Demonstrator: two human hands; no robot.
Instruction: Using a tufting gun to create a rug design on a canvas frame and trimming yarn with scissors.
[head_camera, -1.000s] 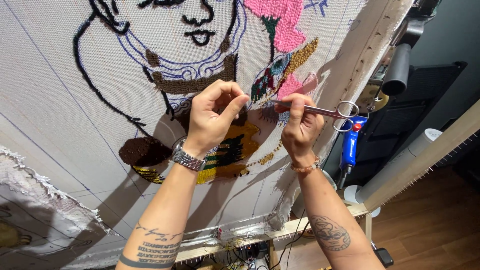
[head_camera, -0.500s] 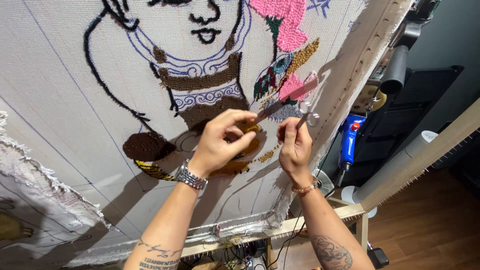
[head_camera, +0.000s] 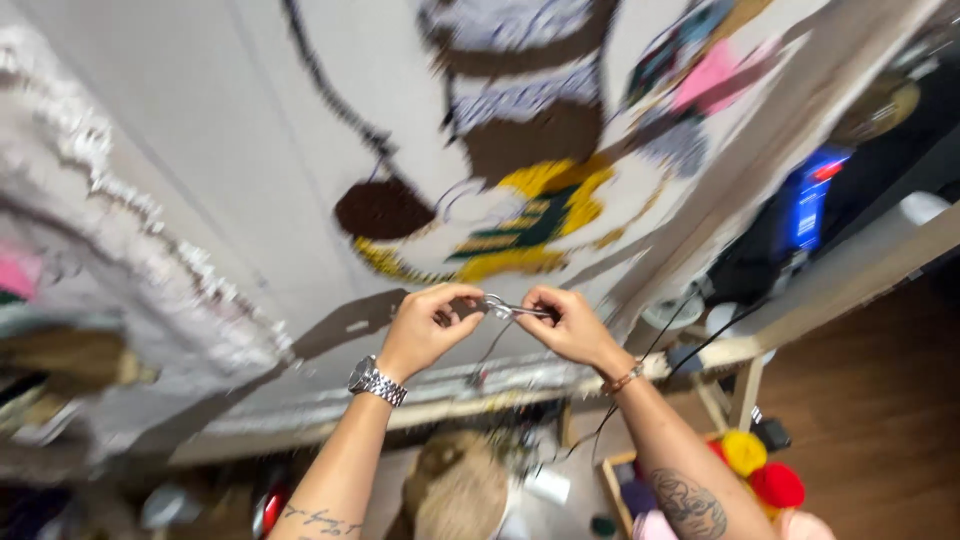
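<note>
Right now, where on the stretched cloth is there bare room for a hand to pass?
Bare cloth lies left of the brown tufted patch, up to the shaggy white edge. It is crowded where the left hand and right hand meet on the scissors, and among the yarn balls below.

A large off-white tufting cloth (head_camera: 250, 150), stretched on a pale wooden frame (head_camera: 700, 355), fills most of the view, blurred by motion. It carries tufted patches in brown, yellow, green, white and pink. A fluffy white tufted strip (head_camera: 130, 230) runs along the cloth's left side. At lower right lies a dark brown wooden plank floor (head_camera: 880, 420). A wooden crate (head_camera: 612, 480) stands there, holding yellow and red balls of yarn (head_camera: 760, 470). A bright blue device (head_camera: 805, 205) glows against the dark right side.
</note>
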